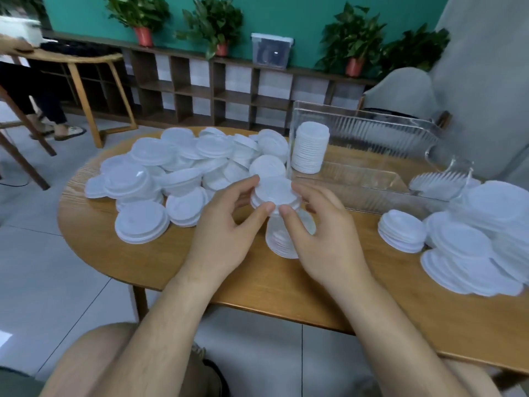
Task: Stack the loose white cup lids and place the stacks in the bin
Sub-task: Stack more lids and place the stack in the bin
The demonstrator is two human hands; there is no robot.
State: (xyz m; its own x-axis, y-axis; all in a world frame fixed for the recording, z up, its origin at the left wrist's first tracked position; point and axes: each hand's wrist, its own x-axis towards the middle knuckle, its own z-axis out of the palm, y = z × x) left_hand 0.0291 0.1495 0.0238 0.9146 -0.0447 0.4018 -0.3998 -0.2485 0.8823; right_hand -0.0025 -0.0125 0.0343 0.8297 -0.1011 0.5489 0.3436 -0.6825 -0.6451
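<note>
As 2 hands (226, 236) (323, 242) pinch stack (276, 193), bin (372, 124): 1.

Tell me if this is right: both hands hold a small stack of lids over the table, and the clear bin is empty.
Not right. The clear bin is not empty: the head view shows one tall stack of lids standing in its left end. The rest stands: the left hand and right hand hold a small stack of lids over the table.

Soft even indoor light, faint shadows, motion blur on right-edge lids (483, 247), wide-angle bending at edges
</note>
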